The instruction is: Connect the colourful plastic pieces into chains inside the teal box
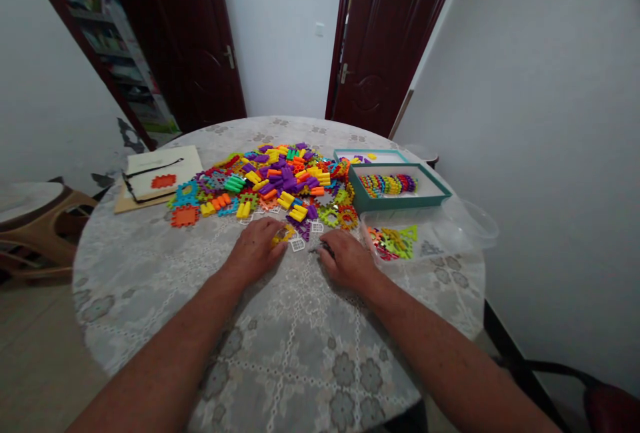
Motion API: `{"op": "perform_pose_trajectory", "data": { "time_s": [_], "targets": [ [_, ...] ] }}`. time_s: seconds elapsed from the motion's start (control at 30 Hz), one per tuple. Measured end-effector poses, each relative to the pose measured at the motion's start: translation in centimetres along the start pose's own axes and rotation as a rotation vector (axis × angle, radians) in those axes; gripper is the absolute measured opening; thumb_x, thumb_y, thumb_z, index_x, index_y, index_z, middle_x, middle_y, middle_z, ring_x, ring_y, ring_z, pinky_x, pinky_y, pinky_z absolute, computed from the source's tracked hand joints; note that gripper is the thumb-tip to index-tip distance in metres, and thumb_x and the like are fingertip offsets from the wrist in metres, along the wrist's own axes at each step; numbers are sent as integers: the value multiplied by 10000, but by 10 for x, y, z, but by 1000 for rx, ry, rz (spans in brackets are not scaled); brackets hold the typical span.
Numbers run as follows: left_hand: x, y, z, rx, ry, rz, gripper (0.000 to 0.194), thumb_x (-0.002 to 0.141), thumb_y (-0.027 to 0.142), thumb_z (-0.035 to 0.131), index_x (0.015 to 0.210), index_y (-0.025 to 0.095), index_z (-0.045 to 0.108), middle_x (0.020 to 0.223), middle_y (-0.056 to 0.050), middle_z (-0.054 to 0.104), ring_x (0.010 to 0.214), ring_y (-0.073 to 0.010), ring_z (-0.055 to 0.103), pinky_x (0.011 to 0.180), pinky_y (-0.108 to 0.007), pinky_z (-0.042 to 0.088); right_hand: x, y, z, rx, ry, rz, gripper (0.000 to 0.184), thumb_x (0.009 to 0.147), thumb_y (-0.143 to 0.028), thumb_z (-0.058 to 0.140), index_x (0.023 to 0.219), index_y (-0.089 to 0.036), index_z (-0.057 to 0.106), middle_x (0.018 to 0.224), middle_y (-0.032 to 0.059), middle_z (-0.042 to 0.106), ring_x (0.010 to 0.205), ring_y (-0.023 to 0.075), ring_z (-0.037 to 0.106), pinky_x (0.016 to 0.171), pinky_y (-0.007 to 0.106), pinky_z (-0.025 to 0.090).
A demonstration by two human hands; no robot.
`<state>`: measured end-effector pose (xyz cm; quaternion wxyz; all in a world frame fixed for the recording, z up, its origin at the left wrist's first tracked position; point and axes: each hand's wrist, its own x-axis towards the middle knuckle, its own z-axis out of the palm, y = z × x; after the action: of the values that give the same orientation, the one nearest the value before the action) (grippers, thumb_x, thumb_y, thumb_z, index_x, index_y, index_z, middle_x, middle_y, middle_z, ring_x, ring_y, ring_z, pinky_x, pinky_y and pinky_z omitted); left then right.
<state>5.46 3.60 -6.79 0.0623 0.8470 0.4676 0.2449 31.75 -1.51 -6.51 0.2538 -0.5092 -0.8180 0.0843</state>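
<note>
In front of the heap, my left hand (256, 246) is closed at the edge of a yellow plastic piece (284, 234), its fingers partly hiding it. My right hand (349, 258) lies on the cloth to the right, fingers curled in a pinch. A small dark, greyish thing (315, 249) shows at its fingertips, too small to name. Between the hands lie white lattice pieces (298, 244) and a purple piece (305, 230). Just beyond is a heap of coloured plastic building pieces (285, 179), with tubes and toothed plates.
A green-rimmed box (400, 204) holds a row of colourful beaded rings. Before it, a clear plastic box (430, 256) contains small coloured pieces. At the left, glasses (131, 189) and an orange plate (163, 181) rest on a notebook (186, 159). A patterned cloth covers the round table (295, 353).
</note>
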Motion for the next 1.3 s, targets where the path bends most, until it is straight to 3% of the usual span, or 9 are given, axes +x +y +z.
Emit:
{"op": "perform_pose_trajectory", "data": {
  "time_s": [0.1,0.2,0.4,0.6,0.73,0.87,0.97,1.1,1.3],
  "targets": [
    [1,-2,1,36,-47,-22,341,958,341,618,1256,201,707,1264,-145,722,1202,-331,646,1087,-514,505,-1,1,4,54,-4,-54,297,912,-86,618,1190,-178,667,1217,130,701,1173,261,612,1038,415,496],
    [1,-4,2,39,-40,-37,381,955,332,627,1300,184,694,1292,-157,722,1219,-348,643,1093,-528,501,0,4,8,71,-25,-79,351,905,-7,538,1189,-164,670,1223,136,702,1185,248,610,1053,404,495],
    [3,-2,-3,-101,92,25,411,941,254,649,1350,208,647,1320,-132,684,1264,-309,626,1126,-503,502,1,9,8,132,91,-53,288,996,-92,511,1210,-172,686,1198,139,726,1147,250,645,1048,421,516],
    [2,15,-17,-228,179,47,495,959,184,633,1441,276,572,1386,-101,609,1348,-268,571,1192,-506,470,1,2,-2,230,244,-15,264,1063,-222,500,1234,-197,699,1145,119,745,1090,242,682,994,399,544],
    [0,24,-16,-371,144,36,530,965,162,602,1478,290,558,1430,-96,601,1359,-247,579,1136,-454,535,0,-4,-7,259,228,-20,271,1079,-263,494,1252,-205,695,1143,113,744,1066,239,688,971,391,554],
    [-3,28,-10,-563,75,-31,617,950,167,608,1542,314,515,1494,-111,579,1180,-219,695,999,-416,619,-1,-8,-8,277,196,-58,279,1081,-273,491,1267,-230,695,1162,107,740,1081,243,686,980,402,554],
    [-4,30,-7,-627,34,-56,679,939,171,631,1584,313,475,1385,-103,680,1125,-221,726,988,-429,619,-2,-10,-8,291,193,-67,275,1073,-267,499,1258,-229,699,1159,109,739,1083,243,685,980,398,551],
    [-3,33,-9,-645,-27,-73,699,927,145,617,1595,279,468,1210,-88,770,1044,-224,751,961,-436,616,-3,-11,-6,322,196,12,298,1052,-276,540,1304,-216,687,1132,95,744,1022,225,697,945,371,558],
    [-2,36,-10,-680,-113,-60,622,931,149,605,1534,294,553,1318,-104,763,1149,-258,743,999,-480,603,-3,-9,-2,442,184,124,334,1017,-317,601,1326,-224,686,1092,68,763,925,199,708,861,340,569]
  ]
}}
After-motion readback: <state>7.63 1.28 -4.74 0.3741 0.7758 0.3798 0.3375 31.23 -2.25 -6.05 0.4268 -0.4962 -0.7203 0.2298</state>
